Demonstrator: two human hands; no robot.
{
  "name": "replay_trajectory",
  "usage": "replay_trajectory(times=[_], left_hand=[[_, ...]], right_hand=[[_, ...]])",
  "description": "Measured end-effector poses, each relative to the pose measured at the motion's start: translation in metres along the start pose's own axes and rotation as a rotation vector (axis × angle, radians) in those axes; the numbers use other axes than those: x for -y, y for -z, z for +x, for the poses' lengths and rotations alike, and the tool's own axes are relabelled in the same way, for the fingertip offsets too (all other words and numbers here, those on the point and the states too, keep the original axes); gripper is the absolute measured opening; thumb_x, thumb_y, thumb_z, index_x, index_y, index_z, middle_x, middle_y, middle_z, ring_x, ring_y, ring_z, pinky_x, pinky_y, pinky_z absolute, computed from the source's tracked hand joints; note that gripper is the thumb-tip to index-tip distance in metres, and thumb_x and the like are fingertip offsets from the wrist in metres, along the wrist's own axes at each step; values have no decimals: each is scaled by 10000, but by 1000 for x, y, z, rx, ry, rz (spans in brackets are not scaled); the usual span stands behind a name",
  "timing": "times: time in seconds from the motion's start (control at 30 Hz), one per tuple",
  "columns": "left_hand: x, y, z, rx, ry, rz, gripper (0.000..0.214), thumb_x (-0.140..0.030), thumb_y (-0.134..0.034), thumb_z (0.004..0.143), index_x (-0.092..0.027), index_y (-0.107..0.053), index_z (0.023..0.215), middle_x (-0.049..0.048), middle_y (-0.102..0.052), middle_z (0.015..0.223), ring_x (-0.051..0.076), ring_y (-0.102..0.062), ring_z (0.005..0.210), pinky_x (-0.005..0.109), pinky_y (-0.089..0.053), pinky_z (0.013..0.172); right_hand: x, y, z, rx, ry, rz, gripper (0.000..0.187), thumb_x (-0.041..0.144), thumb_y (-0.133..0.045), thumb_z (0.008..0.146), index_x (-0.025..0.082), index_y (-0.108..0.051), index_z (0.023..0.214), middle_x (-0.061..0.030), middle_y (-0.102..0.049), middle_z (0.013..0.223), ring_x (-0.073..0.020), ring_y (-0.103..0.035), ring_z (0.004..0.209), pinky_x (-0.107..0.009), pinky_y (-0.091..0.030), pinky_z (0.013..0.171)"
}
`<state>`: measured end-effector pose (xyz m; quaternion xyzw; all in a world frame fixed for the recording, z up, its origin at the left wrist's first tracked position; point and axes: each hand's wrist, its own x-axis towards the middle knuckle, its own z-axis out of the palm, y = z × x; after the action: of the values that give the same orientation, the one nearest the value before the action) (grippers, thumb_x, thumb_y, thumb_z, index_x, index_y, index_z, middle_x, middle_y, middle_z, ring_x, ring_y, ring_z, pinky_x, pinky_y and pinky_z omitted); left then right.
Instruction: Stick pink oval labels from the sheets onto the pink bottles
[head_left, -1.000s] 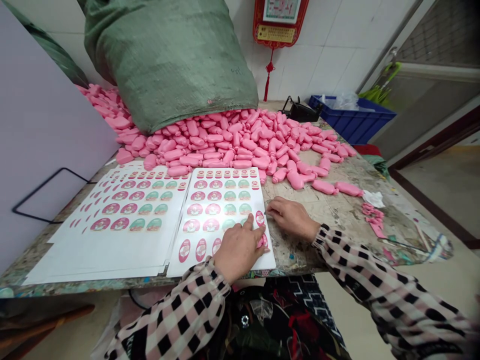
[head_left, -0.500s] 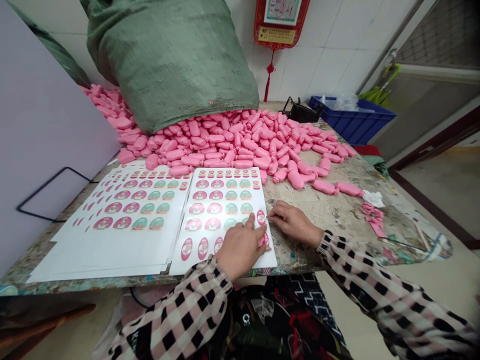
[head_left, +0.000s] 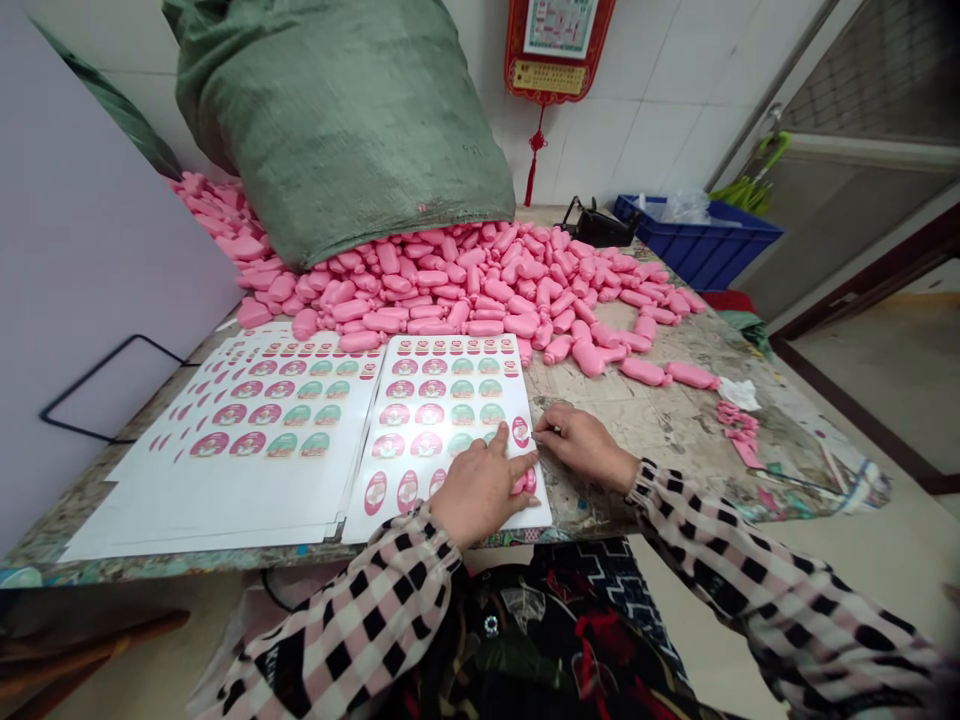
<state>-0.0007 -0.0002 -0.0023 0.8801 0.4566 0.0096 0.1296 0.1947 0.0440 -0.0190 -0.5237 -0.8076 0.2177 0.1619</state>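
The sticker sheet (head_left: 442, 420) lies flat at the near edge of the counter (head_left: 675, 425), so both hands can work on it without stretching. The left hand (head_left: 480, 492) rests knuckles up on its lower right corner, forefinger stretched out and the other fingers curled. It seems to pin the paper so it cannot slide. Something pink shows under those fingers, but I cannot tell whether it is gripped or only printed on the sheet. At 3 o'clock from it the right hand (head_left: 583, 447) has thumb and forefinger pinched together at the rim of an oval sticker (head_left: 520, 432) in the right-hand column. Whether the rim is lifted is too small to tell. A stack of sticker sheets (head_left: 247, 440) lies at 9 o'clock, fanned so that each edge can be caught. At 12 o'clock a heap of pink plastic bottles (head_left: 480, 285) spills from under a green woven sack (head_left: 337, 120), within easy reach. A blue crate (head_left: 697, 235) sits at 2 o'clock. The stickers show pink and green pictures, and their lettering is too small to read. A red wall hanging (head_left: 559, 45) carries a gold plaque whose characters I cannot make out.
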Motion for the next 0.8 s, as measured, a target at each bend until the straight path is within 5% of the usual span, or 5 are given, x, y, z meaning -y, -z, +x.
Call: replay_trajectory(times=[0.27, 0.4, 0.8], left_hand=[[-1, 1, 0, 3, 1, 15, 555, -557, -460, 795, -353, -421, 1310, 127, -322, 1414, 278, -542, 951, 403, -432, 800], [-1, 1, 0, -9, -6, 16, 553, -561, -463, 790, -352, -434, 1300, 129, -337, 1407, 284, -546, 944, 399, -439, 791], [1, -1, -1, -30, -16, 0, 554, -559, -468, 786, -342, -450, 1295, 124, -371, 1385, 305, -539, 960, 418, -445, 787]], right_hand=[[-6, -7, -6, -69, 56, 83, 113, 239, -534, 823, 182, -622, 782, -36, -594, 805, -151, -552, 766, -275, -418, 704], [-14, -15, -2, -80, -58, 239, 88, 236, -572, 790, 178, -626, 753, -23, -627, 752, -153, -570, 721, -287, -426, 693], [-14, -21, 8, -218, -73, 111, 126, 288, -542, 811, 193, -618, 777, -18, -608, 783, -155, -544, 764, -272, -395, 700]])
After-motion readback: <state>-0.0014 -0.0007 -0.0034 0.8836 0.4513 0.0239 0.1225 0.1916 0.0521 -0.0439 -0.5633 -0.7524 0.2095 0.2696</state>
